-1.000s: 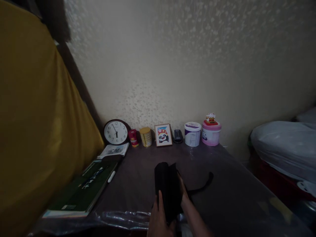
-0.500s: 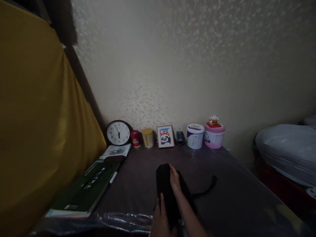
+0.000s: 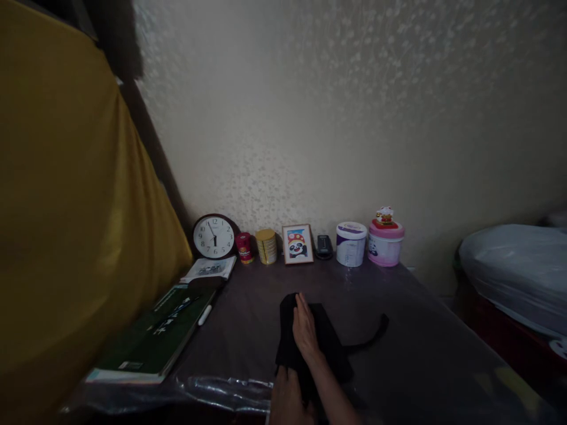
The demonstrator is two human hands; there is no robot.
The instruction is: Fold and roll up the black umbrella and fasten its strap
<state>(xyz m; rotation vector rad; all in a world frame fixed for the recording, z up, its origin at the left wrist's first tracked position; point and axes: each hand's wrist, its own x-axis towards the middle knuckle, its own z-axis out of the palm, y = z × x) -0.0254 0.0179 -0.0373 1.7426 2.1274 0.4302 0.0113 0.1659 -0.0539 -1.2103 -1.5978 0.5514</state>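
A black cloth [image 3: 328, 345] lies folded on the dark table [image 3: 420, 354], with a thin black strip trailing off to its right. My right hand [image 3: 303, 327] lies flat on top of the cloth, fingers stretched forward and together. My left hand [image 3: 287, 398] is at the near end of the cloth by the table's front edge; its fingers rest against the cloth and whether they grip it does not show.
Along the wall stand a round clock [image 3: 214, 237], a red tin [image 3: 244, 248], a gold tin [image 3: 266, 246], a panda picture [image 3: 297, 244], a white tub [image 3: 351, 243] and a pink tub [image 3: 385, 242]. Green book [image 3: 155, 333] at left, yellow curtain [image 3: 66, 236], covered bed [image 3: 514, 271] at right.
The cloth, held upright as a roll a second ago, now lies flattened on the table. My right hand has come over it and pressed down flat on top.
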